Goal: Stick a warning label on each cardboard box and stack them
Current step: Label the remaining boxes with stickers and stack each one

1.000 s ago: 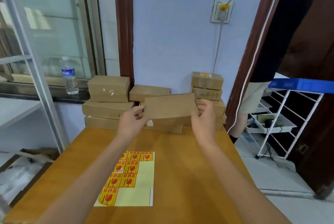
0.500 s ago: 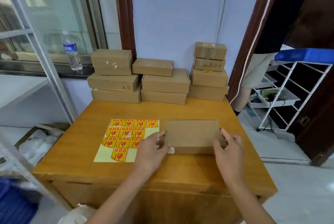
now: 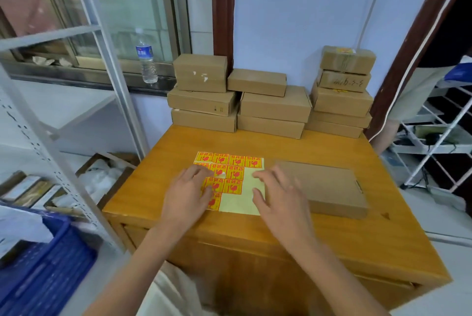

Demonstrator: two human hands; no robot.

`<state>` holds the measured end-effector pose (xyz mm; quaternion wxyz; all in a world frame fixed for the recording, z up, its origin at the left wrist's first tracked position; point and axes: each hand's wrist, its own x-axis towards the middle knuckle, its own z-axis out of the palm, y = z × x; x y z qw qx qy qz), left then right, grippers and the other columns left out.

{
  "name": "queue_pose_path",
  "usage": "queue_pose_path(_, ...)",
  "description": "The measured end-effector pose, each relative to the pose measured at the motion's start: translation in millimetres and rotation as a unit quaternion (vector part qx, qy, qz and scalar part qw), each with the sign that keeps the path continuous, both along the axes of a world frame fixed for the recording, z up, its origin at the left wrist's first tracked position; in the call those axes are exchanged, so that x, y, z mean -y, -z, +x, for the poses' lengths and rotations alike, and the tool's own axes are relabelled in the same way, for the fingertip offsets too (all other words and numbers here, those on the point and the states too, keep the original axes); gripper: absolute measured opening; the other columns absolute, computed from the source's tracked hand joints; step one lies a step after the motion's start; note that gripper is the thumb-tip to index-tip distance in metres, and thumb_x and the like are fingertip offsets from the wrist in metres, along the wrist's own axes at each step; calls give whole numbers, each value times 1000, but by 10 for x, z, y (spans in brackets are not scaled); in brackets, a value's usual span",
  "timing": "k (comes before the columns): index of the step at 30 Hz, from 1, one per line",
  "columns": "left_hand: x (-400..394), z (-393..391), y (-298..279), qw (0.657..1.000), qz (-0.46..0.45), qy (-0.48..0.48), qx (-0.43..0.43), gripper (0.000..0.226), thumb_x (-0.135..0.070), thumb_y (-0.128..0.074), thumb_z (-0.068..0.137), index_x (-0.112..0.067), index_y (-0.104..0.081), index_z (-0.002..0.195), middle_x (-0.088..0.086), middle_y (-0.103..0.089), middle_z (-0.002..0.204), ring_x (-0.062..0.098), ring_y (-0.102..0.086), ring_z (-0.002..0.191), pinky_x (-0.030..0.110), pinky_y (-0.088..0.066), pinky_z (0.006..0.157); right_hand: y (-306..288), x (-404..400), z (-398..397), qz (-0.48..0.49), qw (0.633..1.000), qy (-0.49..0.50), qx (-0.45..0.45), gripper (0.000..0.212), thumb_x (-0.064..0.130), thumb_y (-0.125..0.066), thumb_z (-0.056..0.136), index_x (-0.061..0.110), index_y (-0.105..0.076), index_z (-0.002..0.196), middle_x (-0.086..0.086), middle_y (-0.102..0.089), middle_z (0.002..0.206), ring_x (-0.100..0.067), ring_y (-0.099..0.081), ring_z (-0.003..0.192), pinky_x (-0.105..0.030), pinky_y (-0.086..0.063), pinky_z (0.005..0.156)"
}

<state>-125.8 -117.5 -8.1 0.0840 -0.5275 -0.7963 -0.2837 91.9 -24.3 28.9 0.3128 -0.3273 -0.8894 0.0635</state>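
Note:
A flat cardboard box (image 3: 329, 186) lies on the wooden table (image 3: 332, 239), right of a pale yellow sheet of red-and-yellow warning labels (image 3: 229, 175). My left hand (image 3: 186, 195) rests on the sheet's left part, fingers spread over several labels. Over the sheet's bare right part my right hand (image 3: 278, 198) hovers with fingers apart, just left of the box. Neither hand holds anything. At the table's far edge stand a left stack of boxes (image 3: 201, 93), a middle stack (image 3: 273, 106) and a taller right stack (image 3: 342, 91).
A water bottle (image 3: 146, 56) stands on the window ledge at the back left. A grey metal shelf frame (image 3: 84, 101) rises left of the table, with blue crates (image 3: 43, 264) below. A white wire rack (image 3: 439, 137) and a standing person (image 3: 419, 91) are at the right.
Both hands carried the flat box from the back stacks down to the table, let go of it, and moved left onto the label sheet.

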Motion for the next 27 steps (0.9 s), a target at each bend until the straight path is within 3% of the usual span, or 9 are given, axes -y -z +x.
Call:
queue_pose_path(3,5,-76,122,999,-44,5,-23,28,-30,-63,93,-27,-69,120,-6,-62,123,22,-59,109,40,-51,91,19,-229,-629,55,993,-48,96,30,33,-66,97,26,-65,127,3,-56,118,-18,-56,111,-38,-48,91)
queue_pose_path(6,-10,-94,160,998,-51,-2,-24,29,-35,-56,94,-28,-67,120,-8,-60,125,21,-55,110,41,-46,92,80,-455,-1009,54,983,-54,169,32,32,-65,97,24,-66,128,0,-57,121,-22,-53,118,-39,-43,96)
queue_pose_path(15,-3,-104,181,999,-48,-2,-16,32,-43,-48,99,-35,-61,127,-14,-53,132,11,-48,120,34,-42,99,107,-648,-1221,29,974,-86,206,16,36,-61,99,31,-75,106,8,-61,115,-14,-52,114,-37,-40,96)
queue_pose_path(21,-18,-114,197,999,-44,-11,-18,32,-46,-47,100,-35,-61,127,-15,-53,131,9,-47,120,31,-42,99,-57,-742,-1298,-85,988,-67,112,7,32,-67,93,32,-68,86,12,-58,101,-8,-52,96,-36,-45,92)
queue_pose_path(27,-5,-98,183,999,-43,-3,-2,33,-47,-47,101,-36,-59,129,-15,-50,136,8,-46,124,31,-42,104,-346,-760,-1100,-195,977,-83,-37,14,27,-75,85,34,-67,77,15,-66,94,-4,-63,94,-41,-57,83)
